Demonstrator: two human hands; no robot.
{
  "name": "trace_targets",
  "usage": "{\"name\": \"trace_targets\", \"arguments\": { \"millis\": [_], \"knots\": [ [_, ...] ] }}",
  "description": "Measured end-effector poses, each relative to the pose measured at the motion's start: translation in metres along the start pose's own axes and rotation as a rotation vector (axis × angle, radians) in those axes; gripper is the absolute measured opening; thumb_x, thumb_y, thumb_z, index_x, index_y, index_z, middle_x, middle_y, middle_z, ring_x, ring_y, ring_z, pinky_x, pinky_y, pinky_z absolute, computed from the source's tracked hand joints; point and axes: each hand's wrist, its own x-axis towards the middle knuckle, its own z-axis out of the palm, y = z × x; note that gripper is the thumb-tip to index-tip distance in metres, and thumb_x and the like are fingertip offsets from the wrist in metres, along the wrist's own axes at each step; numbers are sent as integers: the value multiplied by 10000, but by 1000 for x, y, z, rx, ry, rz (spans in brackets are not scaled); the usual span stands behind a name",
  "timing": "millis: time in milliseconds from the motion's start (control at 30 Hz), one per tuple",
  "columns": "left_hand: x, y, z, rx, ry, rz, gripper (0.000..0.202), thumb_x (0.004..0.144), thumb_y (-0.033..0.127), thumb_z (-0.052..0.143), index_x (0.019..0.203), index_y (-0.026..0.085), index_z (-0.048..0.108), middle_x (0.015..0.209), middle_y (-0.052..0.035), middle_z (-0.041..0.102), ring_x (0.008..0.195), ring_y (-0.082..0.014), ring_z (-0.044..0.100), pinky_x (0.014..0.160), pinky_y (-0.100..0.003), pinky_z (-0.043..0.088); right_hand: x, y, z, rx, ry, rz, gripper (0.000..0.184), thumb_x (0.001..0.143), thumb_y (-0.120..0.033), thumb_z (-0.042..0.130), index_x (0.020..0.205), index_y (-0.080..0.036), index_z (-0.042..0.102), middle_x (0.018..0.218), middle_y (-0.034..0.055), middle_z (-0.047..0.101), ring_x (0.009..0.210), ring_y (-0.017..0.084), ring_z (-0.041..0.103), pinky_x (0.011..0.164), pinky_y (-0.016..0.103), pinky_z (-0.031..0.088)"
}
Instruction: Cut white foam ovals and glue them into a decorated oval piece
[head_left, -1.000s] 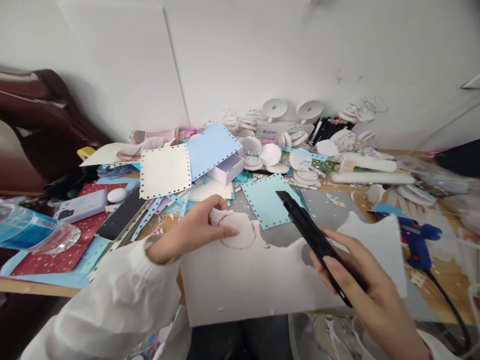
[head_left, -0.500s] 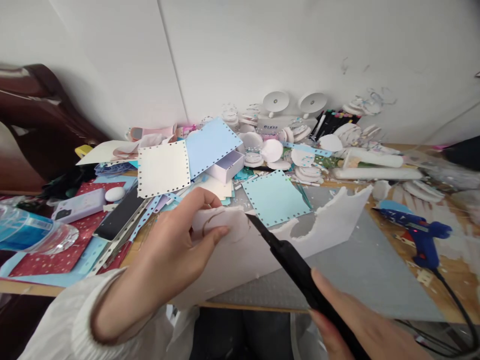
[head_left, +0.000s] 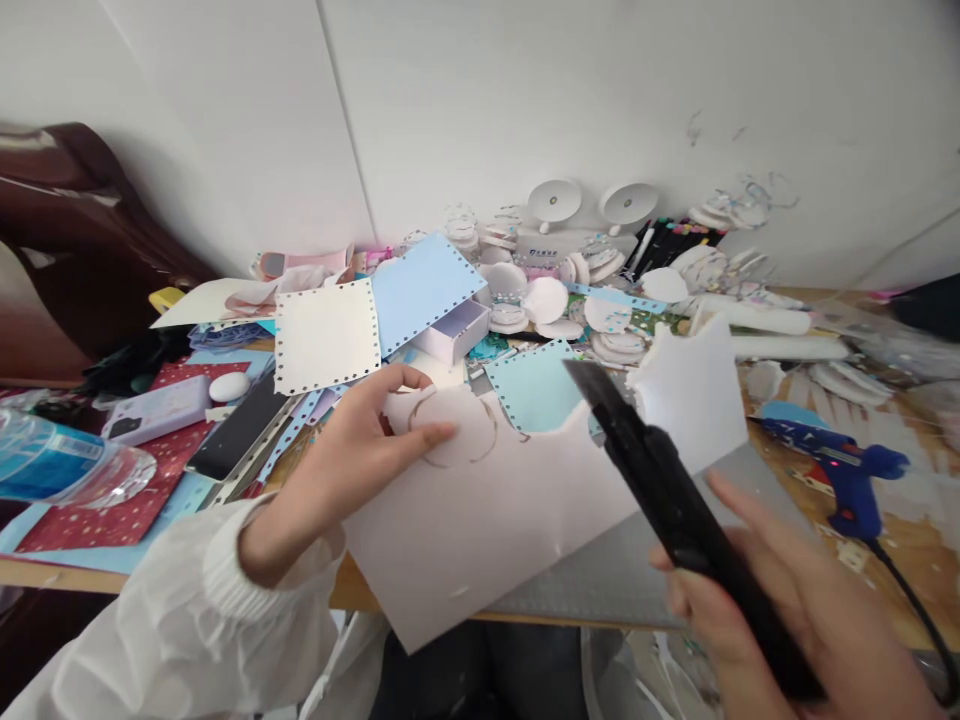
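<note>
A white foam board (head_left: 517, 510) with a ragged, scooped-out upper edge is tilted up over the front of the table. My left hand (head_left: 367, 430) pinches its upper left edge, thumb on the near face, beside a circle outlined by a brownish cut line (head_left: 493, 430). In my right hand (head_left: 780, 590) is a black utility knife (head_left: 697, 530), its dark blade out and pointing up and left. The blade passes in front of the board's notched edge; whether it touches the foam I cannot tell.
A blue glue gun (head_left: 847, 475) with its cord lies at the right. Behind the board are a teal card (head_left: 536, 385), a small drawer box (head_left: 459, 330) and several white foam discs (head_left: 544, 300). At the left stand a water bottle (head_left: 67, 455) and a dark phone (head_left: 236, 430).
The knife has moved right and up, away from the circle. The board has tilted so its face shows more, and its lower corner now hangs past the table edge.
</note>
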Motion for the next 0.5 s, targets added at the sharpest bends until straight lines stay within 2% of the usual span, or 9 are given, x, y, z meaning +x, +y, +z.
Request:
{"name": "trace_targets", "arguments": {
  "millis": [67, 133, 200, 300, 400, 500],
  "knots": [
    [4, -6, 10, -123, -80, -84, 421, 676, 450, 715, 979, 209, 551, 625, 41, 558, 514, -122, 524, 442, -190, 378, 18, 2, 4, 54, -28, 9, 543, 875, -418, 491, 1378, -233, 404, 1037, 91, 657, 867, 255, 655, 665, 340, 531],
    [7, -15, 26, -284, -192, -136, 406, 663, 429, 732, 953, 185, 585, 695, 8, 605, 573, -141, 575, 464, -197, 406, 39, 4, 15, 108, -43, -24, 450, 883, -404, 486, 1298, -229, 470, 1112, 96, 624, 965, 255, 619, 735, 337, 514],
    [9, -26, 43, -456, -298, -202, 360, 660, 397, 739, 897, 160, 608, 726, -16, 623, 595, -147, 598, 478, -203, 421, 59, 9, 32, 169, -114, -40, 307, 901, -384, 465, 1156, -228, 536, 1000, 79, 634, 890, 228, 615, 723, 323, 499],
    [17, -42, 63, -696, -454, -365, 299, 645, 299, 754, 871, 173, 604, 724, 1, 627, 616, -133, 617, 539, -213, 473, 83, 20, 65, 186, -209, -4, 245, 912, -400, 431, 1059, -212, 489, 796, 43, 611, 665, 196, 592, 578, 297, 456],
    [29, -53, 68, -784, -642, -458, 289, 618, 184, 740, 884, 166, 630, 795, -9, 658, 706, -133, 642, 651, -230, 519, 95, 29, 95, 143, -326, -22, 227, 910, -397, 415, 1026, -205, 450, 810, 55, 621, 685, 226, 606, 581, 307, 429],
    [41, -61, 67, -750, -790, -487, 315, 585, 135, 728, 894, 121, 668, 824, -51, 685, 712, -145, 650, 641, -223, 517, 97, 33, 114, 164, -370, -29, 209, 915, -384, 402, 1023, -209, 440, 844, 63, 636, 731, 240, 624, 605, 309, 432]
  ]
}}
